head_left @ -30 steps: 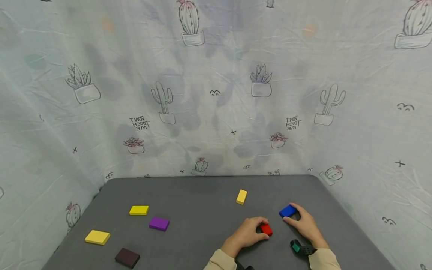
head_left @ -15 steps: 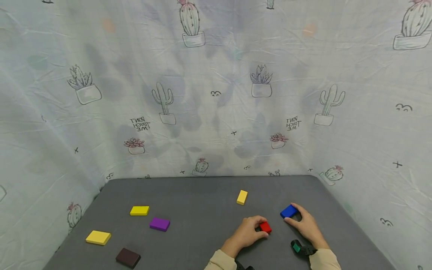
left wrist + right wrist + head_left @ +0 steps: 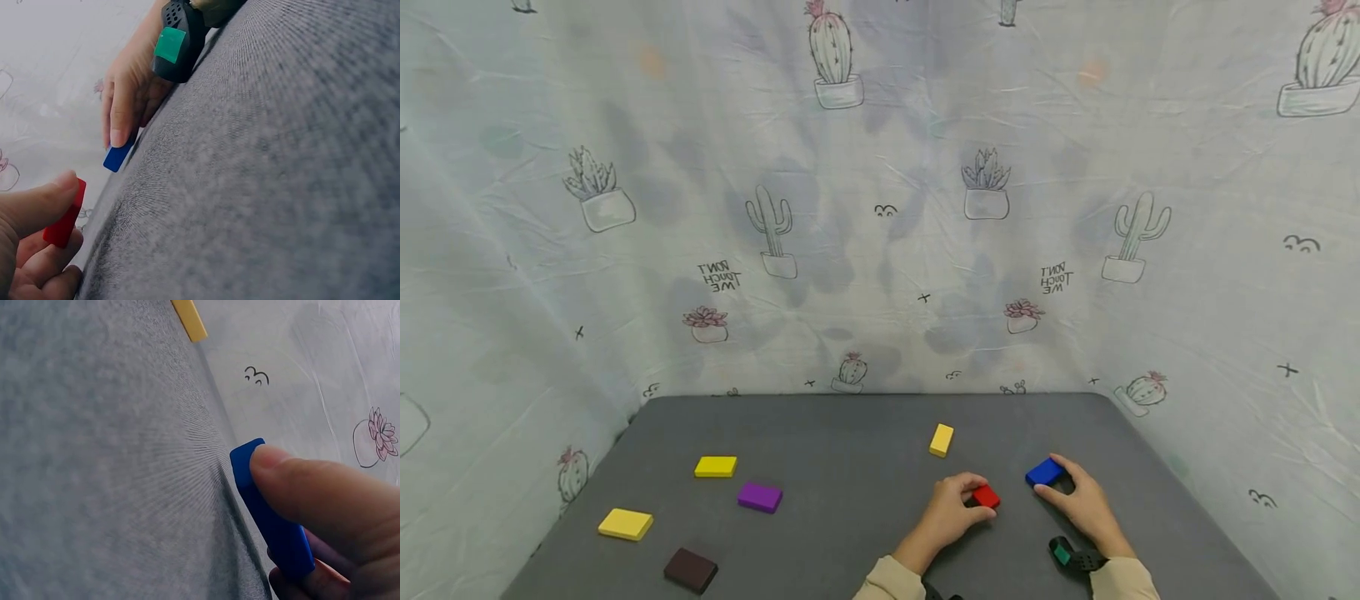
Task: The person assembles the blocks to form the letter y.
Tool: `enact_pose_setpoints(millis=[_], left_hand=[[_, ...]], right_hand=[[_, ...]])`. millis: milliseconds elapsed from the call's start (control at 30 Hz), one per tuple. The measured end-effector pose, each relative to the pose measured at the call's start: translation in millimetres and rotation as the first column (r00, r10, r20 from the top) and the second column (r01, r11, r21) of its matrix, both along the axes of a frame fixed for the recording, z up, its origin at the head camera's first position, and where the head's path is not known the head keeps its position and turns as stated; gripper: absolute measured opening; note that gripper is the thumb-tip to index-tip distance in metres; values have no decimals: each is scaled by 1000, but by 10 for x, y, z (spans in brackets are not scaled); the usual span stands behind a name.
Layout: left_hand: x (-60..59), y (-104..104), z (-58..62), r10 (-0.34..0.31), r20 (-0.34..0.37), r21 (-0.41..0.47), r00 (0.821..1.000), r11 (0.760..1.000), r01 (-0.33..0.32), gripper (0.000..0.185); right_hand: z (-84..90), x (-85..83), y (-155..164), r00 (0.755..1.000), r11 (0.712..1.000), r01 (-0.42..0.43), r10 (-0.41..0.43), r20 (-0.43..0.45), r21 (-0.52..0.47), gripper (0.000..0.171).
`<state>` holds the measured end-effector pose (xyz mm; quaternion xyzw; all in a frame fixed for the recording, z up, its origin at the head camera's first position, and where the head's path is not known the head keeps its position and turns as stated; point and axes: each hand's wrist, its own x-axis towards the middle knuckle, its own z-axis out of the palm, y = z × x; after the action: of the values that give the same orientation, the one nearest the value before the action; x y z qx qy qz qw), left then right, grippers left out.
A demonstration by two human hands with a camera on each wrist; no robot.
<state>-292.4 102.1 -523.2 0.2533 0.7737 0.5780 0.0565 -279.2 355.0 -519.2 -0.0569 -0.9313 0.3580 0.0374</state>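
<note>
My left hand (image 3: 949, 513) pinches a small red block (image 3: 987, 497) between thumb and fingers, over the right half of the grey table. In the left wrist view the red block (image 3: 64, 214) is gripped at its ends by thumb and fingers. To its right, my right hand (image 3: 1085, 502) holds a blue rectangular block (image 3: 1045, 472) by thumb and fingertips. The right wrist view shows the thumb on one end of the blue block (image 3: 269, 506), with fingers behind it. The two blocks are apart. Whether either block touches the table is hard to tell.
A small yellow block (image 3: 942, 440) lies beyond the hands. Toward the left are a bright yellow block (image 3: 716, 467), a purple block (image 3: 760, 497), a paler yellow block (image 3: 626, 524) and a dark brown block (image 3: 691, 570). Cactus-print cloth (image 3: 880, 292) surrounds the grey table (image 3: 835, 550).
My left hand has shifted slightly away from me and to the left with the red block. The right hand keeps its hold on the blue block. The head view has drifted a little.
</note>
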Motion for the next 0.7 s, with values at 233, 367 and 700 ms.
enact_pose_setpoints(millis=[233, 367, 700], left_hand=[[15, -87, 15, 30, -3, -16, 1000, 999, -30, 41], [-9, -159, 8, 48, -10, -23, 999, 999, -48, 43], [-8, -348, 35, 96, -24, -45, 995, 994, -97, 43]], right_hand=[[5, 26, -24, 1000, 1000, 1, -1, 4, -13, 83], [26, 45, -18, 1000, 1000, -2, 2, 0, -22, 82], [61, 63, -122, 1000, 1000, -30, 30, 8, 6, 83]])
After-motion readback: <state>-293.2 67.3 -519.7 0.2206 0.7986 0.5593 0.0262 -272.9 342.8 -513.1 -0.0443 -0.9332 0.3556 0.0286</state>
